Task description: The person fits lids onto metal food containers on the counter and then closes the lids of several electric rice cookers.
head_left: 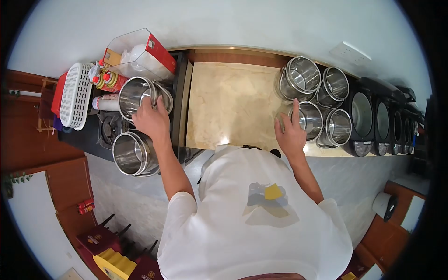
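Note:
My left hand [153, 120] is at the right rim of a stainless steel pot [130, 95] on the left side, its fingers over the opening and its thumb across the rim. Another steel pot [128, 154] stands just nearer to me. On the right, my right hand [292, 135] is beside the left rim of a steel pot [312, 120], with its index finger stretched forward and thumb apart; whether it touches the metal is hard to tell. Around that pot stand several more, among them a stacked steel pot [305, 74] farther back and a steel pot [339, 127] to its right.
Between my hands lies a beige countertop [228, 105]. Beyond the left pots are a gas burner [110, 129], a white basket [75, 95], red-capped cans [112, 81] and a clear box [135, 56]. Several black cookers [362, 116] line the right. Chairs [99, 240] stand lower left.

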Motion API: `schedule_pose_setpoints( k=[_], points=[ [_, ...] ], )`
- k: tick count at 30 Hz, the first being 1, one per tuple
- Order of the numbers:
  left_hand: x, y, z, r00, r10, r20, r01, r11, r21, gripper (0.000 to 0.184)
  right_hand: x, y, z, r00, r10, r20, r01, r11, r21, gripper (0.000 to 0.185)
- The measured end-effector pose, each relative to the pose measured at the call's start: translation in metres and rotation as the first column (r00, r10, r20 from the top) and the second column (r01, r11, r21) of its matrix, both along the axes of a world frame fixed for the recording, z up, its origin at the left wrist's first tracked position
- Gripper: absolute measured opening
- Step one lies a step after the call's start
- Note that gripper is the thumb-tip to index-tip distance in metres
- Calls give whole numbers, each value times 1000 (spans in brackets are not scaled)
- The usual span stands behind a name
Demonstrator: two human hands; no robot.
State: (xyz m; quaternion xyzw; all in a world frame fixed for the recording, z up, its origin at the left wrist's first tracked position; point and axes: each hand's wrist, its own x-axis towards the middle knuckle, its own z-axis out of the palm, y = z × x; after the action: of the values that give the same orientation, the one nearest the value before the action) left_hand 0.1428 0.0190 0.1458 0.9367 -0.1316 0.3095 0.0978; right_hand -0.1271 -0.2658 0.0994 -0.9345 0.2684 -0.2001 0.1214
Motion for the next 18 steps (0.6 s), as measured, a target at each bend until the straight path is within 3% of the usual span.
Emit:
schedule_pose_setpoints(
  k=[9, 12, 18],
  points=[
    [4, 4, -6, 998, -45, 47, 47, 998, -43, 29, 0, 0, 0, 1000, 9, 8, -9, 1000, 7, 22],
    [2, 5, -5, 1000, -11, -26, 10, 999, -32, 37, -1, 0, 0, 1000, 16, 0, -16, 1000, 1, 22],
    [4, 5, -6, 999, -12, -30, 11, 1000, -29, 34, -2, 0, -1, 1000, 24, 6, -24, 1000, -7, 21]
  ],
)
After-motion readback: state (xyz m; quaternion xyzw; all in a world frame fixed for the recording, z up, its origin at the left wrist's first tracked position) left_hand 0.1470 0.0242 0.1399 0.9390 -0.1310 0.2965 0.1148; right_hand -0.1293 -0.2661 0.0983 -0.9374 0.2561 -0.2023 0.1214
